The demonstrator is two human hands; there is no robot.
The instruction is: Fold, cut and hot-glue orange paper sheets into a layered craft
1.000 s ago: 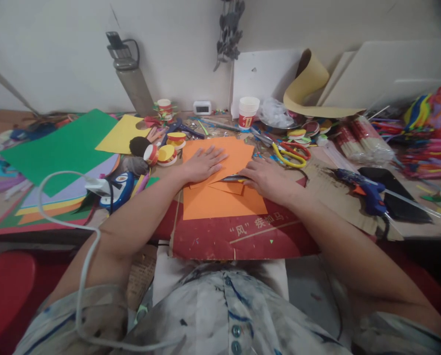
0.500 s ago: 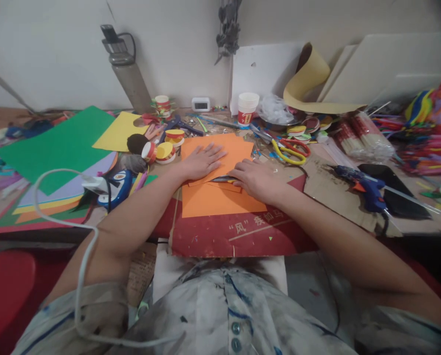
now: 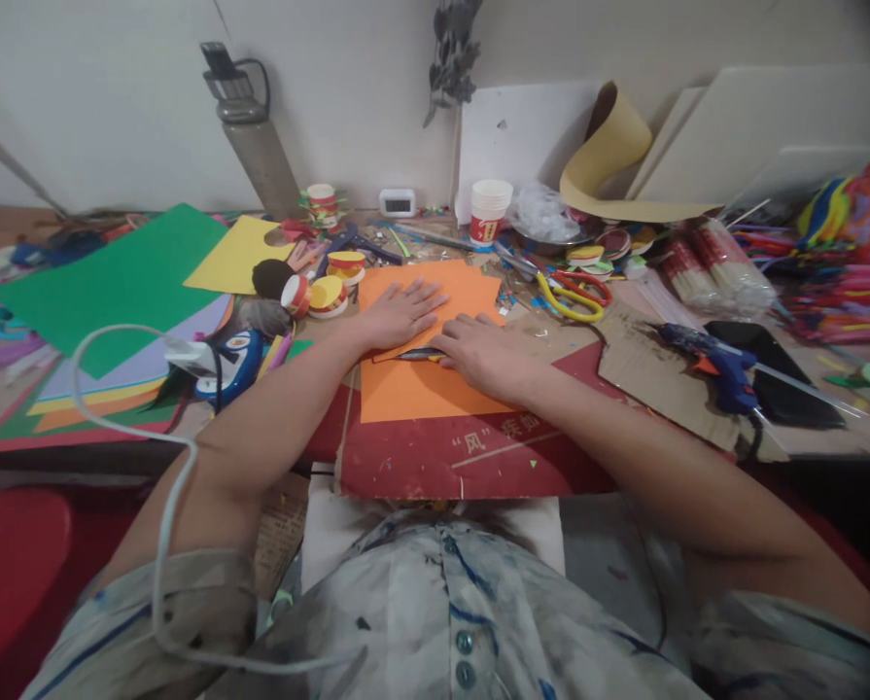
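An orange paper sheet (image 3: 412, 394) lies on a red cardboard piece (image 3: 470, 457) in front of me, with more orange paper (image 3: 470, 287) folded or stacked over its far half. My left hand (image 3: 398, 313) rests flat on that upper orange paper, fingers spread. My right hand (image 3: 478, 352) lies on the paper just to the right, fingers pointing left along the fold edge, palm down. A thin dark object (image 3: 416, 354) shows at the edge between the two hands.
Yellow-and-red scissors (image 3: 573, 297) lie to the right. A blue glue gun (image 3: 718, 369) and black phone (image 3: 770, 374) sit further right. Coloured paper sheets (image 3: 114, 292), tape rolls (image 3: 318, 297), a paper cup (image 3: 489, 214) and a metal bottle (image 3: 256, 146) stand left and behind.
My right hand has slid leftwards along the fold edge of the orange paper, towards my left hand. The left hand has stayed flat in place.
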